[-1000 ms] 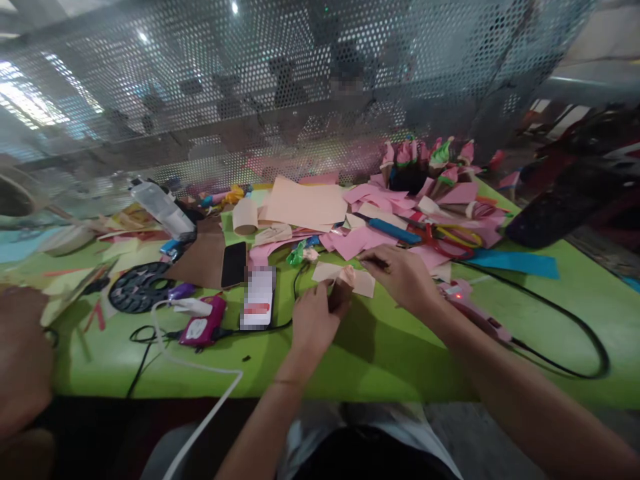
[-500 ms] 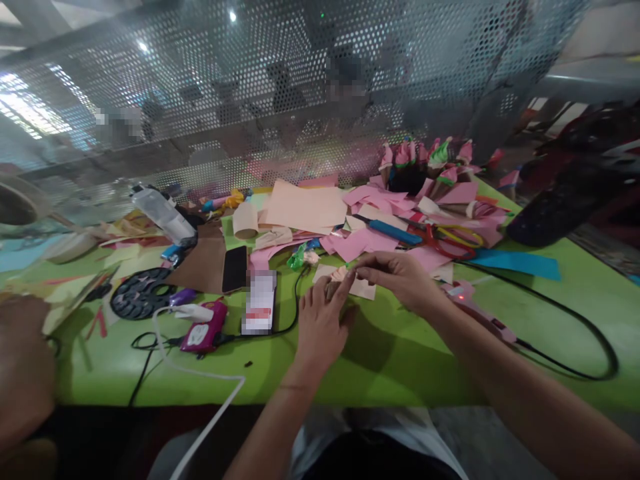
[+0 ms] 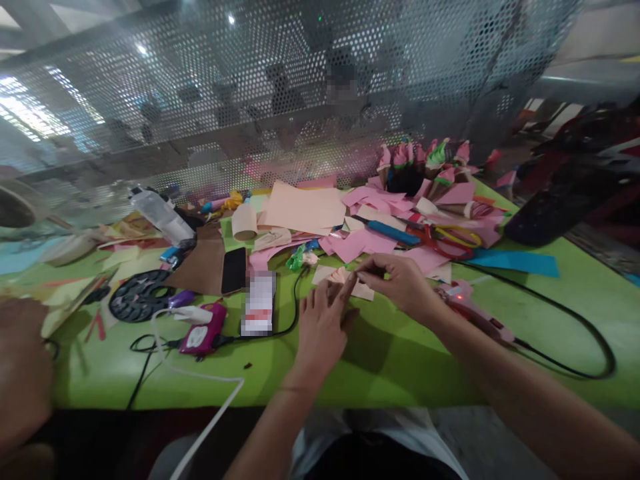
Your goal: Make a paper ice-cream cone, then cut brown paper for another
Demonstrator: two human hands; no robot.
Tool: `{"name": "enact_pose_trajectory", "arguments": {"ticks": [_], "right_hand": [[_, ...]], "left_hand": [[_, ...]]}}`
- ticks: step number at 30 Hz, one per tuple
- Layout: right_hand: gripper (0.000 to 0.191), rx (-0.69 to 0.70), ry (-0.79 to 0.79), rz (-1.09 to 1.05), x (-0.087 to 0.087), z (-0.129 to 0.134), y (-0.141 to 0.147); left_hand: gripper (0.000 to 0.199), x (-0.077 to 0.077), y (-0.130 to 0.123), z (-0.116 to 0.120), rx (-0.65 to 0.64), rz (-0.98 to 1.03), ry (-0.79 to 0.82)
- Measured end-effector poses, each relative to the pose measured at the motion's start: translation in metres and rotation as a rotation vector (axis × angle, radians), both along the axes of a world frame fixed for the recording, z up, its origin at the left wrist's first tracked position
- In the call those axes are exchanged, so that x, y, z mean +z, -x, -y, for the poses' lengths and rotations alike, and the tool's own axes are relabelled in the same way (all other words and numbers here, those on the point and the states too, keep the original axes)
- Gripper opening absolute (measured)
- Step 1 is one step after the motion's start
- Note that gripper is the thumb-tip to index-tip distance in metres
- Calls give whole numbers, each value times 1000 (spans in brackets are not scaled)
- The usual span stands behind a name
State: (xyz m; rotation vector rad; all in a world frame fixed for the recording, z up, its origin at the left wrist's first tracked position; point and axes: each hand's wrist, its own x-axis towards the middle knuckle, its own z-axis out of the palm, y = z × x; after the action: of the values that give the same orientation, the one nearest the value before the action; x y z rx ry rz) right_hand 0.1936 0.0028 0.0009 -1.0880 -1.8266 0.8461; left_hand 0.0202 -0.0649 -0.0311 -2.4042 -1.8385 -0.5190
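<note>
Two phones point(image 3: 234, 272) left of centre, one bottle point(image 3: 163, 215) further up-left, and there's one glue gun point(image 3: 479, 316) lower right! One left hand point(image 3: 323, 333), one right hand point(image 3: 403, 283) mid-frame, plus one co-worker's hand point(image 3: 24, 373) far left!

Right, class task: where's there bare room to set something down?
The green table is bare between left forearm and right forearm, and inside the black cable loop beside the pink tool. Crowded: the back, with pink paper and scissors; left, with phones and magenta box.

The left hand point(image 3: 323, 327) partly hides the peach paper point(image 3: 363, 291).
</note>
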Motion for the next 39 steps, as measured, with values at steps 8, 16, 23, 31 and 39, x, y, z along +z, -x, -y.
{"name": "enact_pose_trajectory", "arguments": {"ticks": [8,16,23,31,39], "right_hand": [[18,46,151,-171,5,-2,2],[17,82,201,-236,6,-3,-1],[26,133,175,-223,5,-6,-5],[18,52,79,-85,7,-3,-4],[14,-20,10,-72,5,2,0]], "left_hand": [[68,2,3,-1,-62,186,141],[67,4,6,-1,-163,378,225],[68,2,6,-2,-105,230,118],[65,0,3,1,-28,29,-11],[66,1,3,0,-49,43,18]]}}
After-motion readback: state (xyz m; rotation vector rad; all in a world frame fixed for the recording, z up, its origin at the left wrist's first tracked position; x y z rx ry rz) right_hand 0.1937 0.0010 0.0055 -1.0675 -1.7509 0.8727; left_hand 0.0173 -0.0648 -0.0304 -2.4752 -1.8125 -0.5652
